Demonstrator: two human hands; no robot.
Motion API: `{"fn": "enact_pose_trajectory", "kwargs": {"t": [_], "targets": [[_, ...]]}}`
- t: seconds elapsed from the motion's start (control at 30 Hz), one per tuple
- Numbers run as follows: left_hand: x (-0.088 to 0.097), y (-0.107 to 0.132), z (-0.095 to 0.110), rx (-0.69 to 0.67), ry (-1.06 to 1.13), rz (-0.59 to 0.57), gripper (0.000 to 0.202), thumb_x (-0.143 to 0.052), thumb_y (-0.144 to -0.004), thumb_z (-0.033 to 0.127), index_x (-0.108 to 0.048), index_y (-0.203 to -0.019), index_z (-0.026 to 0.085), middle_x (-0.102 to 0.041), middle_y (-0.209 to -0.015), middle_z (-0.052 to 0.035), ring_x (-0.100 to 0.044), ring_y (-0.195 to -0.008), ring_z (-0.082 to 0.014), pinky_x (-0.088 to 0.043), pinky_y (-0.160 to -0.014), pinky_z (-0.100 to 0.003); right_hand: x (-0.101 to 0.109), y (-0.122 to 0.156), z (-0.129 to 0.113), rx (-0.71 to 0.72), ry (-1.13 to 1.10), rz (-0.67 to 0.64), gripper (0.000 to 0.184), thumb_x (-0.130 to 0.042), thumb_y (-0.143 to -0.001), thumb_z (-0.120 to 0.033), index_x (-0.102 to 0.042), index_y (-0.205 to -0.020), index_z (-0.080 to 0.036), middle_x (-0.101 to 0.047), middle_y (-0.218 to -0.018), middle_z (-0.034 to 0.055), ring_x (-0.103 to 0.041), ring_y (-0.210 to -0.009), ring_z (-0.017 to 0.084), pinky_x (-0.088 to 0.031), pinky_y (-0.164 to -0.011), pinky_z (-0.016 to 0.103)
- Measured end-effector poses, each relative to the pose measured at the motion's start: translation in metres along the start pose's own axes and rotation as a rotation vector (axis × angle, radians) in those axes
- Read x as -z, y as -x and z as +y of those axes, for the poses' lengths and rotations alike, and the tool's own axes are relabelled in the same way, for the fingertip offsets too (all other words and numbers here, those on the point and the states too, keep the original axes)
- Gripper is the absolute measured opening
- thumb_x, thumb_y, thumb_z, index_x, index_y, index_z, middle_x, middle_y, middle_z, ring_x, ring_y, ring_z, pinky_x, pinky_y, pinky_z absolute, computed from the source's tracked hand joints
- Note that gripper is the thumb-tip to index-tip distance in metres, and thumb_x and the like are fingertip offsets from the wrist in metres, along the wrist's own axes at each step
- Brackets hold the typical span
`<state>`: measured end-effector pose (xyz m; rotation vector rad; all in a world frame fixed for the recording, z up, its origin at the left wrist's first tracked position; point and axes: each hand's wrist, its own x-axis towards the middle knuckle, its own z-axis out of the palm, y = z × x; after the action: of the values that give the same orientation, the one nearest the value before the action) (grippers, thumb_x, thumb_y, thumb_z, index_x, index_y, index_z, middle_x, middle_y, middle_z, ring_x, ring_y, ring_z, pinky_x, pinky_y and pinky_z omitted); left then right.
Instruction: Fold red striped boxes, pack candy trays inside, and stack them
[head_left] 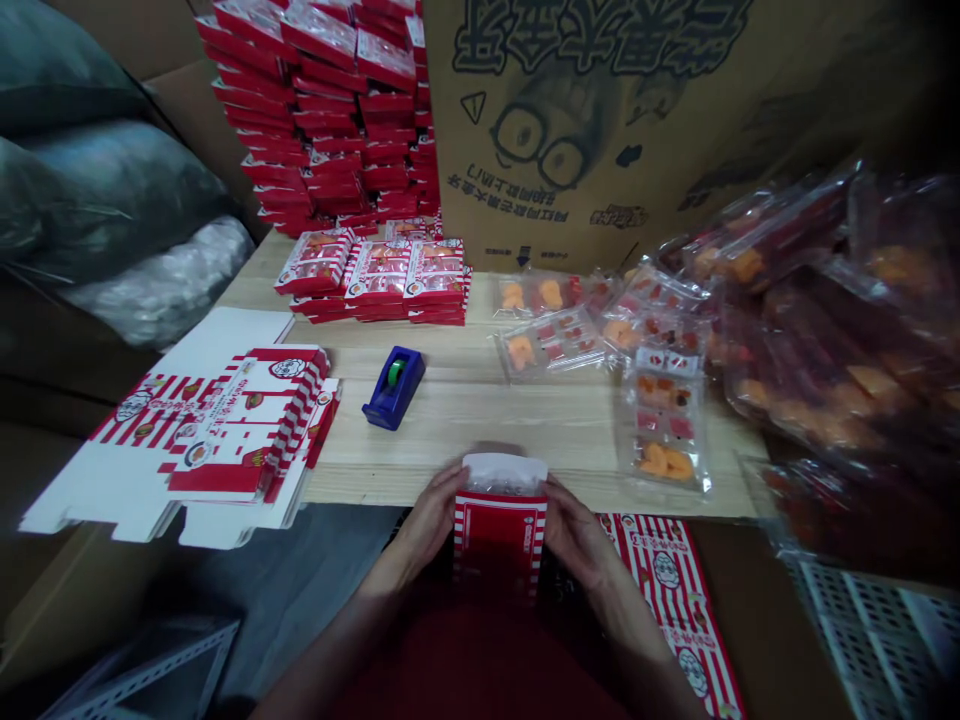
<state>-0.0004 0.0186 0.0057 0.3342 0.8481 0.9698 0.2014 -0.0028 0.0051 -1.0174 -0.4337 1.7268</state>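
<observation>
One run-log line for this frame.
left hand: holds red box | right hand: same box | white flap: open | tape dispenser: on table

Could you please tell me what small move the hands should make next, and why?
Probably fold the white flap in: it looks unfolded at the far end of the red box, which the left hand and right hand hold at either side.
</observation>
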Motion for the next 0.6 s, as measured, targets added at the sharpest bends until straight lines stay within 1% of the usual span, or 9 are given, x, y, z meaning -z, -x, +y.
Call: {"fn": "enact_pose_trajectory", "kwargs": {"t": [0.1,0.17,0.2,0.27,0.33,0.4,0.47,0.5,0.6], "targets": [[0.004,-0.008,0.000,0.040,-0.095,-0.005,0.031,-0.079,-0.075,0.022,-0.079,-0.106,0.015,-0.081,-0.093,-0.0073,-0.073,-0.080,-0.0206,-0.052,-0.079,-0.029,0.006,-0.001,-0.001,-0.003,0.038,-0.011,0.030,-0.080,-0.075,-0.032,-0.077,-0.104,-0.027,-0.079,-0.115,0.0037,-0.070,-0.117,0.031,-0.054,-0.104,0.049],[0.007,-0.015,0.002,0.054,-0.157,-0.034,0.033,-0.075,-0.071,0.015,-0.081,-0.104,0.015,-0.081,-0.085,-0.0058,-0.070,-0.069,-0.0172,-0.050,-0.069,-0.026,0.010,-0.001,-0.002,0.045,0.122,-0.014,0.030,-0.078,-0.076,-0.032,-0.077,-0.106,-0.029,-0.078,-0.119,0.0024,-0.069,-0.119,0.029,-0.052,-0.106,0.046],[0.008,-0.018,0.004,0.061,-0.181,-0.053,0.034,-0.073,-0.069,0.012,-0.082,-0.102,0.015,-0.081,-0.084,-0.0060,-0.070,-0.067,-0.0169,-0.050,-0.068,-0.026,0.012,-0.002,-0.003,0.074,0.181,-0.021,0.027,-0.077,-0.077,-0.032,-0.078,-0.105,-0.030,-0.079,-0.117,0.0021,-0.069,-0.118,0.028,-0.051,-0.107,0.045],[0.011,-0.022,0.010,0.078,-0.219,-0.100,0.032,-0.072,-0.068,0.009,-0.083,-0.097,0.014,-0.082,-0.086,-0.0090,-0.073,-0.074,-0.0200,-0.053,-0.074,-0.028,0.016,-0.005,-0.006,0.120,0.294,-0.045,0.018,-0.074,-0.079,-0.032,-0.081,-0.096,-0.029,-0.081,-0.109,0.0028,-0.070,-0.115,0.027,-0.049,-0.109,0.045],[0.012,-0.022,0.017,0.061,-0.290,-0.183,0.028,-0.071,-0.070,0.011,-0.085,-0.094,0.014,-0.082,-0.097,-0.0117,-0.075,-0.091,-0.0254,-0.054,-0.087,-0.033,0.018,-0.008,-0.009,0.129,0.345,-0.077,0.011,-0.074,-0.079,-0.030,-0.082,-0.086,-0.027,-0.082,-0.101,0.0046,-0.071,-0.111,0.028,-0.046,-0.111,0.045],[0.014,-0.016,0.024,0.002,-0.407,-0.300,0.027,-0.069,-0.078,0.015,-0.085,-0.100,0.017,-0.080,-0.112,-0.0115,-0.072,-0.110,-0.0287,-0.050,-0.101,-0.037,0.021,-0.008,-0.012,0.121,0.360,-0.107,0.011,-0.074,-0.079,-0.030,-0.083,-0.083,-0.026,-0.082,-0.102,0.0065,-0.071,-0.113,0.029,-0.045,-0.112,0.046],[0.017,-0.009,0.029,-0.075,-0.574,-0.406,0.029,-0.067,-0.087,0.021,-0.082,-0.111,0.022,-0.075,-0.128,-0.0095,-0.066,-0.124,-0.0290,-0.044,-0.111,-0.040,0.026,-0.003,-0.014,0.118,0.395,-0.146,0.015,-0.072,-0.083,-0.033,-0.084,-0.089,-0.026,-0.081,-0.110,0.0071,-0.069,-0.117,0.030,-0.043,-0.114,0.046],[0.018,-0.006,0.031,-0.112,-0.655,-0.430,0.029,-0.066,-0.090,0.024,-0.081,-0.115,0.024,-0.072,-0.133,-0.0087,-0.063,-0.128,-0.0287,-0.042,-0.113,-0.041,0.029,0.000,-0.015,0.128,0.435,-0.168,0.018,-0.070,-0.086,-0.036,-0.084,-0.093,-0.027,-0.079,-0.115,0.0069,-0.068,-0.120,0.030,-0.043,-0.114,0.047],[0.022,-0.002,0.035,-0.198,-0.830,-0.428,0.028,-0.066,-0.095,0.031,-0.079,-0.120,0.028,-0.069,-0.138,-0.0082,-0.061,-0.131,-0.0278,-0.042,-0.114,-0.042,0.034,0.008,-0.018,0.190,0.619,-0.219,0.034,-0.055,-0.096,-0.049,-0.082,-0.104,-0.030,-0.075,-0.126,0.0062,-0.064,-0.127,0.029,-0.045,-0.113,0.048]]}}
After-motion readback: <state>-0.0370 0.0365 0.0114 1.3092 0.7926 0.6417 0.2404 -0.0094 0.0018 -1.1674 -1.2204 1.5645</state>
